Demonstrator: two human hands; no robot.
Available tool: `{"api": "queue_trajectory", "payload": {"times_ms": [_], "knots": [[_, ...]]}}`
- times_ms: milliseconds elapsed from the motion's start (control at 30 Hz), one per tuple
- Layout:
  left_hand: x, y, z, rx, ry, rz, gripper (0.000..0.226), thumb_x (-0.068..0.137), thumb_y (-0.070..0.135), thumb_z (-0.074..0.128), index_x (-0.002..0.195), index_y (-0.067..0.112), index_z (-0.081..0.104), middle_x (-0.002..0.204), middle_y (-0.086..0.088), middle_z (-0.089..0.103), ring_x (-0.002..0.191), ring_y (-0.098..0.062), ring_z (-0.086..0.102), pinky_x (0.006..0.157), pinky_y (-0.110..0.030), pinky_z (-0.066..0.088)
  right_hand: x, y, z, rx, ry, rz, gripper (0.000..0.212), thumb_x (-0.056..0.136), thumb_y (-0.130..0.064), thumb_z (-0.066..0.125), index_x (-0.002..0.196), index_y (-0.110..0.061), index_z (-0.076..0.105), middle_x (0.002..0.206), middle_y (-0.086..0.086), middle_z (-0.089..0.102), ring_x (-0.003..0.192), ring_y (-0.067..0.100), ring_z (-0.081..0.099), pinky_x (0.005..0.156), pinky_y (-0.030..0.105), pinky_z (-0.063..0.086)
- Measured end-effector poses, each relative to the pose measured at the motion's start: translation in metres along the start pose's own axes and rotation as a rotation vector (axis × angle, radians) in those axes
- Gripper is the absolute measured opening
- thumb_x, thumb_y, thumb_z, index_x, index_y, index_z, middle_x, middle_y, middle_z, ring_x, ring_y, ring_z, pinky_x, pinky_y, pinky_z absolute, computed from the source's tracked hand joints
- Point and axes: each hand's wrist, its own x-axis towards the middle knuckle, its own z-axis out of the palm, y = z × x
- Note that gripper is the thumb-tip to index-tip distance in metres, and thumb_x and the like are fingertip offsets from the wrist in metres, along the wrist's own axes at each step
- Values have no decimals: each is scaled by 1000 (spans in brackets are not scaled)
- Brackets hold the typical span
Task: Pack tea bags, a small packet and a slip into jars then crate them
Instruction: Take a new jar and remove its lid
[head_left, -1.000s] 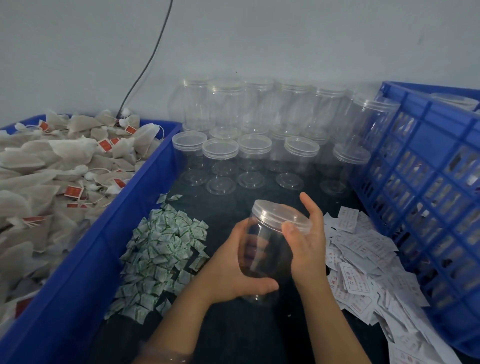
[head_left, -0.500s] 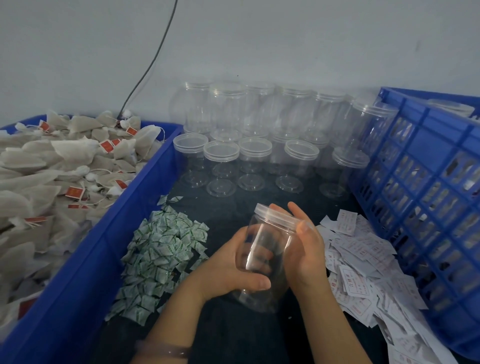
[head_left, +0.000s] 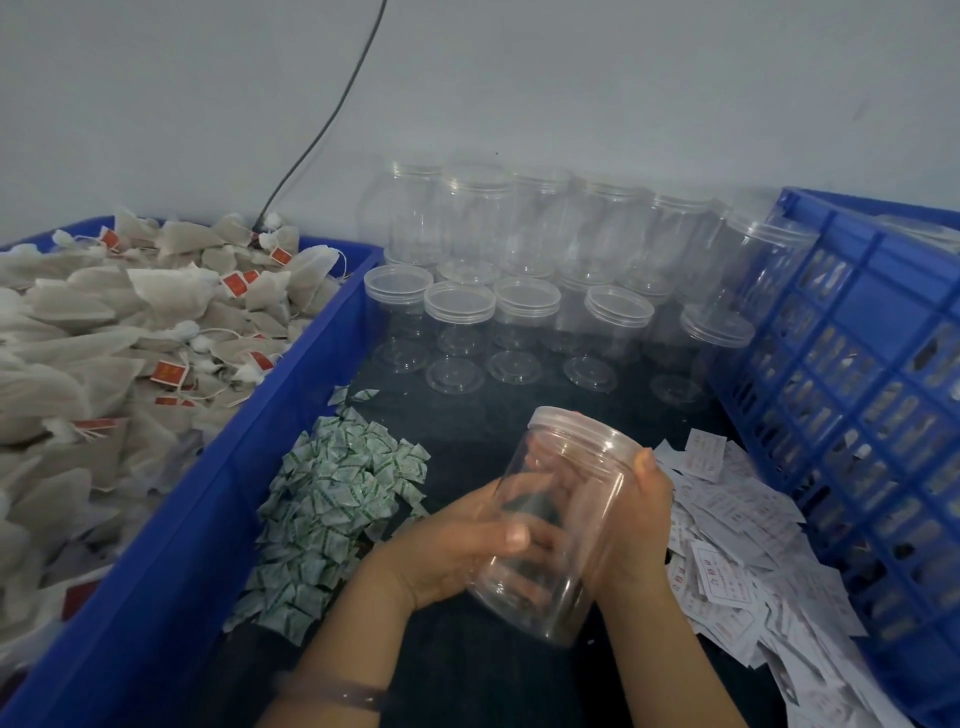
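Gripped in both hands in the head view, the clear jar (head_left: 576, 462) tilts, lid (head_left: 582, 428) far, base near. The left hand (head_left: 462, 545) wraps its lower body. The right hand (head_left: 641, 525) clasps the side just below the lid, nearer for unscrewing.

Clear lidded jar (head_left: 576, 447), empty, tilted above the surface (head_left: 493, 675), tea bags (head_left: 130, 322) heaped in bin (head_left: 270, 441) at left, green-white packets (head_left: 337, 499) beside it, printed slips (head_left: 737, 545) at right, blue crate (head_left: 857, 415) beyond
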Motion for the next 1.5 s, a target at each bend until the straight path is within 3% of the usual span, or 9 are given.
{"api": "queue_trajectory", "payload": {"times_ms": [100, 200, 467, 633, 767, 1033, 1233, 1400, 1500], "knots": [[1, 4, 3, 163, 363, 172, 84, 58, 30, 85, 132, 17, 48, 127, -16, 58, 111, -24, 64, 96, -38, 53, 2, -4, -3, -95, 113, -156, 88, 59, -52, 74, 131, -4, 53, 124, 24, 60, 112, 35, 61, 95, 47, 53], [1, 8, 3, 276, 642, 405, 56, 69, 25, 81, 119, 25, 55, 112, -10, 64, 102, -17, 66, 87, -28, 54, 3, -2, -6, -398, 194, -400, 59, 69, -36, 63, 126, -25, 54, 123, 2, 66, 105, 9, 67, 82, 20, 55], [7, -8, 16, 650, 519, 370, 96, 52, 51, 87, 132, 51, 34, 121, 29, 54, 115, 2, 56, 91, -21, 51, 0, 9, -2, -459, 57, -485, 66, 66, -44, 66, 125, -17, 53, 116, 0, 69, 105, 13, 68, 83, 23, 55], [4, -3, 8, 426, 373, 270, 79, 59, 39, 80, 129, 36, 45, 121, 4, 63, 112, -16, 62, 90, -36, 53, 0, 4, -1, -394, 6, -368, 71, 64, -49, 69, 123, -11, 55, 117, 10, 70, 109, 29, 66, 91, 43, 53], [1, 1, 7, 137, 190, 182, 72, 65, 33, 75, 129, 19, 46, 110, -12, 67, 95, -27, 67, 74, -36, 55, -6, -1, 5, -257, -66, -179, 107, 43, -73, 82, 123, -8, 56, 117, 13, 70, 106, 35, 66, 89, 52, 54], [-1, -1, -4, -307, -99, 26, 80, 58, 45, 89, 125, 17, 57, 107, -20, 65, 96, -39, 63, 81, -47, 54, -8, -2, 14, -151, -67, -53, 119, 24, -77, 83, 114, -3, 61, 97, 18, 71, 88, 30, 69, 80, 44, 56], [8, -4, 4, -44, 112, 131, 87, 63, 60, 80, 129, 11, 51, 110, -16, 66, 96, -31, 66, 86, -44, 54, -2, 0, 10, -85, 14, -14, 123, 18, -69, 88, 118, -5, 59, 110, 30, 62, 98, 45, 60, 93, 60, 44], [5, -2, 0, 314, 612, 318, 59, 70, 49, 77, 119, 23, 58, 98, 6, 72, 94, -13, 69, 74, -22, 55, 3, 0, -2, -290, 145, -223, 58, 60, -42, 71, 109, -13, 64, 107, 12, 71, 100, 31, 67, 87, 44, 55], [4, -1, 2, 351, 645, 354, 48, 76, 47, 75, 116, 29, 57, 103, 9, 72, 99, -10, 68, 80, -22, 55, 4, 4, -4, -444, 169, -360, 52, 60, -47, 66, 106, -23, 64, 108, -7, 72, 97, 13, 70, 78, 26, 57]]}}
